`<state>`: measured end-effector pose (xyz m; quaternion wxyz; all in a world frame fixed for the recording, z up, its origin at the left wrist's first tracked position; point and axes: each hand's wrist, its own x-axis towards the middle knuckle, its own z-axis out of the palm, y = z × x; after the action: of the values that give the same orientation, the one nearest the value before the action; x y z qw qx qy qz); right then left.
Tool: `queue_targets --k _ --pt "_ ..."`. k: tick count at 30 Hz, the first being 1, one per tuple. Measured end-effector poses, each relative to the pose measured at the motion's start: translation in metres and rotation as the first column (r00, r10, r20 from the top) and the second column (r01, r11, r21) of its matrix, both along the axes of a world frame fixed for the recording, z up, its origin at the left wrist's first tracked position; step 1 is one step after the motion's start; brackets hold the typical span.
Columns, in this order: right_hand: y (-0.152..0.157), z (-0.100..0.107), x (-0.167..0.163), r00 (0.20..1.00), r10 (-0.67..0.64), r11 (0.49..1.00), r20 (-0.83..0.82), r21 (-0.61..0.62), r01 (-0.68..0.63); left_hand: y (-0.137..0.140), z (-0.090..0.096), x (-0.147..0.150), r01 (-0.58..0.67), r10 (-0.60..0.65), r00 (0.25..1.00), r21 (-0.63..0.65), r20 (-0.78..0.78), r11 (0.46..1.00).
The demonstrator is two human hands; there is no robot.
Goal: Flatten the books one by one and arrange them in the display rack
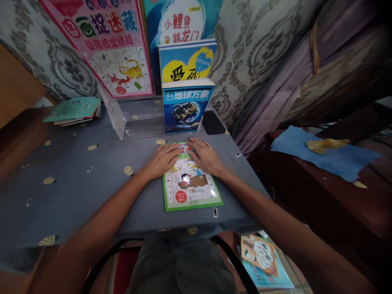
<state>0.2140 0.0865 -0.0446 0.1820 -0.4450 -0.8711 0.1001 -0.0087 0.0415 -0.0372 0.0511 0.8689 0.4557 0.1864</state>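
A green-bordered children's picture book [196, 183] lies flat on the table in front of me, its cover facing up. My left hand [163, 159] rests palm down over the book's upper left edge, fingers stretched out. Over the upper right part lies my right hand [206, 157], also flat, with its fingers extended. Between them, part of the coloured title shows; the rest is under the fingers. Just beyond my hands, a blue book with a globe on its cover [186, 108] stands upright in a clear stand [114, 114].
Behind stand a blue and yellow book [171, 61], a teal book [150, 24] and a large pink book [122, 45]. A black phone [213, 122] lies right of the stand. Stacked books [73, 110] sit at the left. Other books [260, 261] lie on the floor at lower right.
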Motion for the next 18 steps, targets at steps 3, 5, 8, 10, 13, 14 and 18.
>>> queue_targets --k 3,5,8,10,13,14,18 --pt "-0.002 0.001 0.002 1.0 0.014 1.0 -0.017 -0.004 -0.015 0.0 0.001 -0.002 -0.096 0.094 0.995 0.045 0.039 0.994" --pt "-0.001 0.002 0.005 0.999 0.021 1.0 -0.026 -0.017 -0.022 0.003 0.001 -0.006 -0.172 0.167 0.983 0.059 0.08 0.983" --pt "0.003 0.002 0.009 0.999 0.029 0.999 -0.045 -0.022 -0.03 0.008 -0.001 -0.015 -0.237 0.228 0.959 0.031 0.17 0.971" --pt "0.006 0.001 0.011 0.997 0.036 0.999 -0.07 -0.007 -0.036 0.011 -0.003 -0.02 -0.246 0.239 0.938 -0.006 0.251 0.969" --pt "0.012 -0.004 0.016 0.991 0.052 0.999 -0.125 0.023 -0.049 0.015 -0.005 -0.024 -0.252 0.253 0.9 -0.051 0.356 0.966" --pt "0.014 -0.006 0.018 0.988 0.06 0.998 -0.143 0.03 -0.056 0.015 -0.005 -0.024 -0.262 0.264 0.888 -0.057 0.377 0.963" --pt "0.019 -0.011 0.025 0.977 0.062 0.998 -0.205 0.033 -0.057 0.018 -0.006 -0.024 -0.309 0.305 0.861 -0.057 0.408 0.949"
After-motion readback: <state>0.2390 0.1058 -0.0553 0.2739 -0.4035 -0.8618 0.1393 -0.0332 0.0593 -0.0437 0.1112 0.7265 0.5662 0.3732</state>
